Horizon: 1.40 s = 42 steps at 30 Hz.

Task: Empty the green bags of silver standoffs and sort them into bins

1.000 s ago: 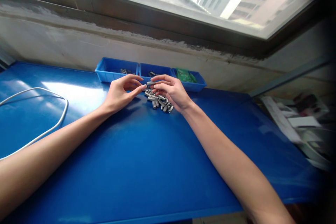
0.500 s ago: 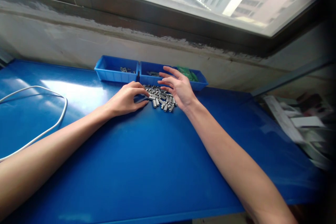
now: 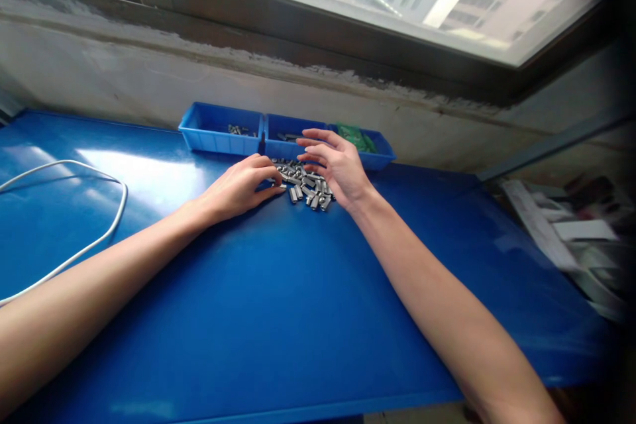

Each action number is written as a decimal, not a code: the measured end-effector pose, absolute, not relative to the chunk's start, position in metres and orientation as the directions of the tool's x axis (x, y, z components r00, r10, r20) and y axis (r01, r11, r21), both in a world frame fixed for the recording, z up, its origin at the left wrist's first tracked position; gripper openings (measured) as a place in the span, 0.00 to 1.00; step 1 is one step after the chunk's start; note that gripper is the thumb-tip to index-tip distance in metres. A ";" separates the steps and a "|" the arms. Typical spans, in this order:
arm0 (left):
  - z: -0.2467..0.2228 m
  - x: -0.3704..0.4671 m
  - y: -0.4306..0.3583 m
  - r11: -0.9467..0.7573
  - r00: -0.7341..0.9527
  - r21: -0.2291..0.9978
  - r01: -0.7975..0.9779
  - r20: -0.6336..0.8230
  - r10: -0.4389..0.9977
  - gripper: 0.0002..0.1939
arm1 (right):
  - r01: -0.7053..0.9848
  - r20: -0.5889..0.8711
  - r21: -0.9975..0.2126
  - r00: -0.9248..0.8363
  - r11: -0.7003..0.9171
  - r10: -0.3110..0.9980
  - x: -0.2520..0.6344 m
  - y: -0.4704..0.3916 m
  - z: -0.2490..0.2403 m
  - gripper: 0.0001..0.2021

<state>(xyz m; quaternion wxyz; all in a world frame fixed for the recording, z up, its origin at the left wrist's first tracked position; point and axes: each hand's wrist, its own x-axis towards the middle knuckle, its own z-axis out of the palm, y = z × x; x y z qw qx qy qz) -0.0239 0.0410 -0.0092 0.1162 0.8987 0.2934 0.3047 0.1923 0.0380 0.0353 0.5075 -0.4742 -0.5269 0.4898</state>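
A pile of small grey metal fittings (image 3: 311, 191), some cylindrical or many-sided, lies on the blue table (image 3: 278, 305). At the pile's left edge, my left hand (image 3: 243, 187) has its thumb and forefinger closed on one metal fitting (image 3: 279, 185), mostly hidden by the fingertips. My right hand (image 3: 340, 169) hovers over the right side of the pile with fingers spread and nothing in them. It covers part of the pile and of the middle blue bin (image 3: 278, 149).
The left blue bin (image 3: 218, 140) contains several small metal parts. A green plastic bag (image 3: 355, 137) sits in the right blue bin (image 3: 380, 160). A white cable (image 3: 116, 212) curves across the table's left side. Behind the bins rises a wall with a window.
The thumb and forefinger of my left hand have come together on a fitting at the pile's edge. My right hand has dipped slightly, its fingers still spread.
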 end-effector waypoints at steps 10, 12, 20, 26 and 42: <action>-0.011 -0.023 0.040 -0.786 0.629 0.392 0.478 0.472 0.618 0.13 | -0.046 0.057 -0.998 -0.110 0.052 0.992 0.190 0.034 0.036 0.12; -0.008 -0.022 0.039 -0.777 0.606 0.421 0.468 0.487 0.629 0.15 | -0.052 0.066 -0.997 -0.130 0.060 0.989 0.190 0.034 0.036 0.11; -0.003 -0.022 0.040 -0.488 0.257 0.851 0.195 0.436 0.863 0.18 | 0.126 0.054 -0.988 -0.264 0.090 0.963 0.188 0.031 0.036 0.08; -0.003 -0.023 0.043 -0.431 0.208 0.895 0.112 0.403 0.891 0.23 | 0.157 0.037 -0.984 -0.301 0.088 0.953 0.185 0.028 0.039 0.09; 0.005 -0.025 0.037 -0.361 0.253 0.932 -0.022 0.354 0.900 0.35 | 0.212 0.026 -0.969 -0.426 0.127 0.904 0.186 0.026 0.037 0.16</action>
